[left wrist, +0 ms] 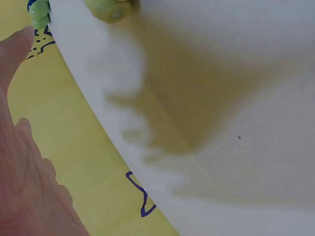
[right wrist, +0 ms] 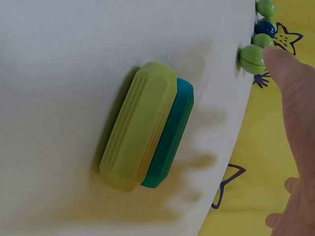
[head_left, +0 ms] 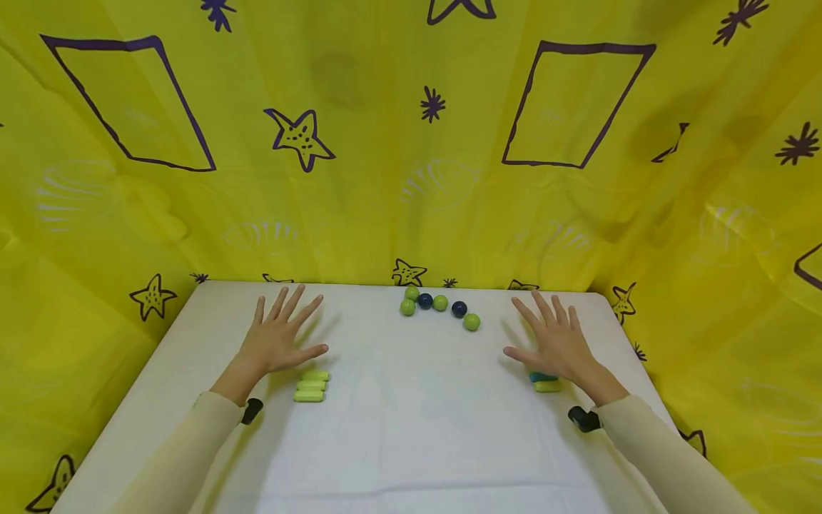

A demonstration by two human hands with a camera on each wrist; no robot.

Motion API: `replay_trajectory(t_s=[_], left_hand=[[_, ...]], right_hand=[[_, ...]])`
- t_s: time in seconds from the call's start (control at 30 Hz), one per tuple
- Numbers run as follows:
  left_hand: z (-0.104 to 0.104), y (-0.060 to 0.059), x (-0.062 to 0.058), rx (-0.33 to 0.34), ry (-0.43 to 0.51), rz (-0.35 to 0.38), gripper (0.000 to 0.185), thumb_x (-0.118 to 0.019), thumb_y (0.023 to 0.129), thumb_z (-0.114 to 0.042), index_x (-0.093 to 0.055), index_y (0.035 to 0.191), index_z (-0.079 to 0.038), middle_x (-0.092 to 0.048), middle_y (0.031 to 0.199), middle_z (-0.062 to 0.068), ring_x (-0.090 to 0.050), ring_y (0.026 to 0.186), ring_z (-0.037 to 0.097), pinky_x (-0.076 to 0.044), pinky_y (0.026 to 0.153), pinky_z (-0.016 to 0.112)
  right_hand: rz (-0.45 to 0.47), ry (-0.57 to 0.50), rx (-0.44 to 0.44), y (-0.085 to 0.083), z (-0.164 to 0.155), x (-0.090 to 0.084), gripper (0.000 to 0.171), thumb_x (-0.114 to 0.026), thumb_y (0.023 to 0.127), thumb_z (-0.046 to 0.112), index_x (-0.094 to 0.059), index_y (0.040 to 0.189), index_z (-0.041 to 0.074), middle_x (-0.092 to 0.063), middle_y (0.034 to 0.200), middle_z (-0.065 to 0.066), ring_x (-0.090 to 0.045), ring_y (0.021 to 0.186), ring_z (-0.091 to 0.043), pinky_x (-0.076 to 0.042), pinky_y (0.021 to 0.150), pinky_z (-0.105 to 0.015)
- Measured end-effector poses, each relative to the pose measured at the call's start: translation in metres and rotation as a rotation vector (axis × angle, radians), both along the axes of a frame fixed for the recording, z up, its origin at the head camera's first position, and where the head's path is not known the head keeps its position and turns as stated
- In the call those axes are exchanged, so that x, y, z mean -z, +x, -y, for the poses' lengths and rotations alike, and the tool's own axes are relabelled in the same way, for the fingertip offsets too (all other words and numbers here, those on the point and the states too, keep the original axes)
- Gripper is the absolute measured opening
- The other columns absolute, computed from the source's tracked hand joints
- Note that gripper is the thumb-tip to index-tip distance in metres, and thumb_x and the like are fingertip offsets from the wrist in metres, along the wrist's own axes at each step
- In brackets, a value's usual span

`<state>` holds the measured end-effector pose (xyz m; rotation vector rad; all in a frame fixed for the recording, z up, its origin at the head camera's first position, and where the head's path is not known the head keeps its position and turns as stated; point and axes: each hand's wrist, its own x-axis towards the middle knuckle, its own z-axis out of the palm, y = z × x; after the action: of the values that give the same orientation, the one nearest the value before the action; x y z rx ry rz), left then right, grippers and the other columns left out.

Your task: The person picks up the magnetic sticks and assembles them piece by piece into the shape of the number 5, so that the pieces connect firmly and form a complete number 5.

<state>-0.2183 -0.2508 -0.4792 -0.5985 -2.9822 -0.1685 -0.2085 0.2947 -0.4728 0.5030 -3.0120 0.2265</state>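
Fingers spread, my left hand (head_left: 275, 337) is held above the white table beside three light green ribbed sticks (head_left: 311, 386), touching none of them. My right hand (head_left: 557, 344) is likewise spread, over a pair of sticks: a light green one (right wrist: 139, 127) and a teal one (right wrist: 170, 132) lying side by side. Neither hand holds anything. In the head view the right hand partly hides the teal stick. At the top of the left wrist view the end of a light green stick (left wrist: 110, 10) shows.
Between the hands, near the table's back edge, lie several glossy balls, such as a green ball (head_left: 472, 322) and a dark blue ball (head_left: 459, 309). A yellow patterned curtain (head_left: 359, 214) encloses the back and sides of the white table (head_left: 411, 428).
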Motion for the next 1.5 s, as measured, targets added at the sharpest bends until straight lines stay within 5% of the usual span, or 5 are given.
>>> replay_trajectory(t_s=[0.13,0.37,0.73,1.17,1.5], left_hand=[[0.002,0.0,-0.002,0.038,0.055,0.035,0.093,-0.063,0.089,-0.069,-0.026,0.164,-0.027,-0.011,0.171,0.015,-0.006,0.155,0.045,-0.002,0.115,0.073],[0.003,0.006,-0.005,0.106,0.156,0.125,0.087,-0.076,0.085,-0.058,-0.041,0.158,-0.024,-0.033,0.163,0.021,-0.034,0.141,0.054,-0.023,0.108,0.074],[0.007,0.019,-0.003,0.181,0.352,0.282,0.063,-0.084,0.084,-0.038,-0.062,0.14,-0.018,-0.065,0.124,0.011,-0.057,0.108,0.034,-0.041,0.088,0.055],[0.006,0.025,0.01,0.272,0.469,0.362,0.044,-0.082,0.089,-0.023,-0.069,0.129,-0.011,-0.068,0.098,0.004,-0.059,0.087,0.023,-0.049,0.078,0.038],[0.003,0.025,0.009,0.258,0.481,0.372,0.039,-0.081,0.088,-0.013,-0.071,0.125,-0.012,-0.067,0.097,0.003,-0.059,0.088,0.023,-0.049,0.08,0.035]], right_hand=[[-0.006,-0.035,-0.054,-0.008,0.0,0.002,0.096,-0.072,0.086,0.063,-0.029,0.162,0.022,-0.018,0.167,-0.025,-0.02,0.145,-0.06,-0.013,0.111,-0.077],[0.03,-0.116,-0.153,-0.019,0.008,0.003,0.091,-0.082,0.086,0.045,-0.035,0.159,0.02,-0.031,0.161,-0.025,-0.042,0.13,-0.057,-0.035,0.099,-0.076],[0.221,-0.389,-0.238,-0.037,0.026,0.012,0.072,-0.079,0.091,0.012,-0.045,0.154,0.012,-0.049,0.152,-0.019,-0.055,0.124,-0.042,-0.039,0.105,-0.062],[0.259,-0.528,-0.255,-0.053,0.055,0.029,0.048,-0.062,0.094,-0.008,-0.054,0.141,0.003,-0.055,0.146,-0.018,-0.053,0.131,-0.039,-0.048,0.1,-0.054],[0.219,-0.526,-0.139,-0.054,0.061,0.035,0.038,-0.066,0.095,-0.004,-0.063,0.13,0.01,-0.067,0.13,-0.013,-0.063,0.102,-0.031,-0.051,0.091,-0.048]])
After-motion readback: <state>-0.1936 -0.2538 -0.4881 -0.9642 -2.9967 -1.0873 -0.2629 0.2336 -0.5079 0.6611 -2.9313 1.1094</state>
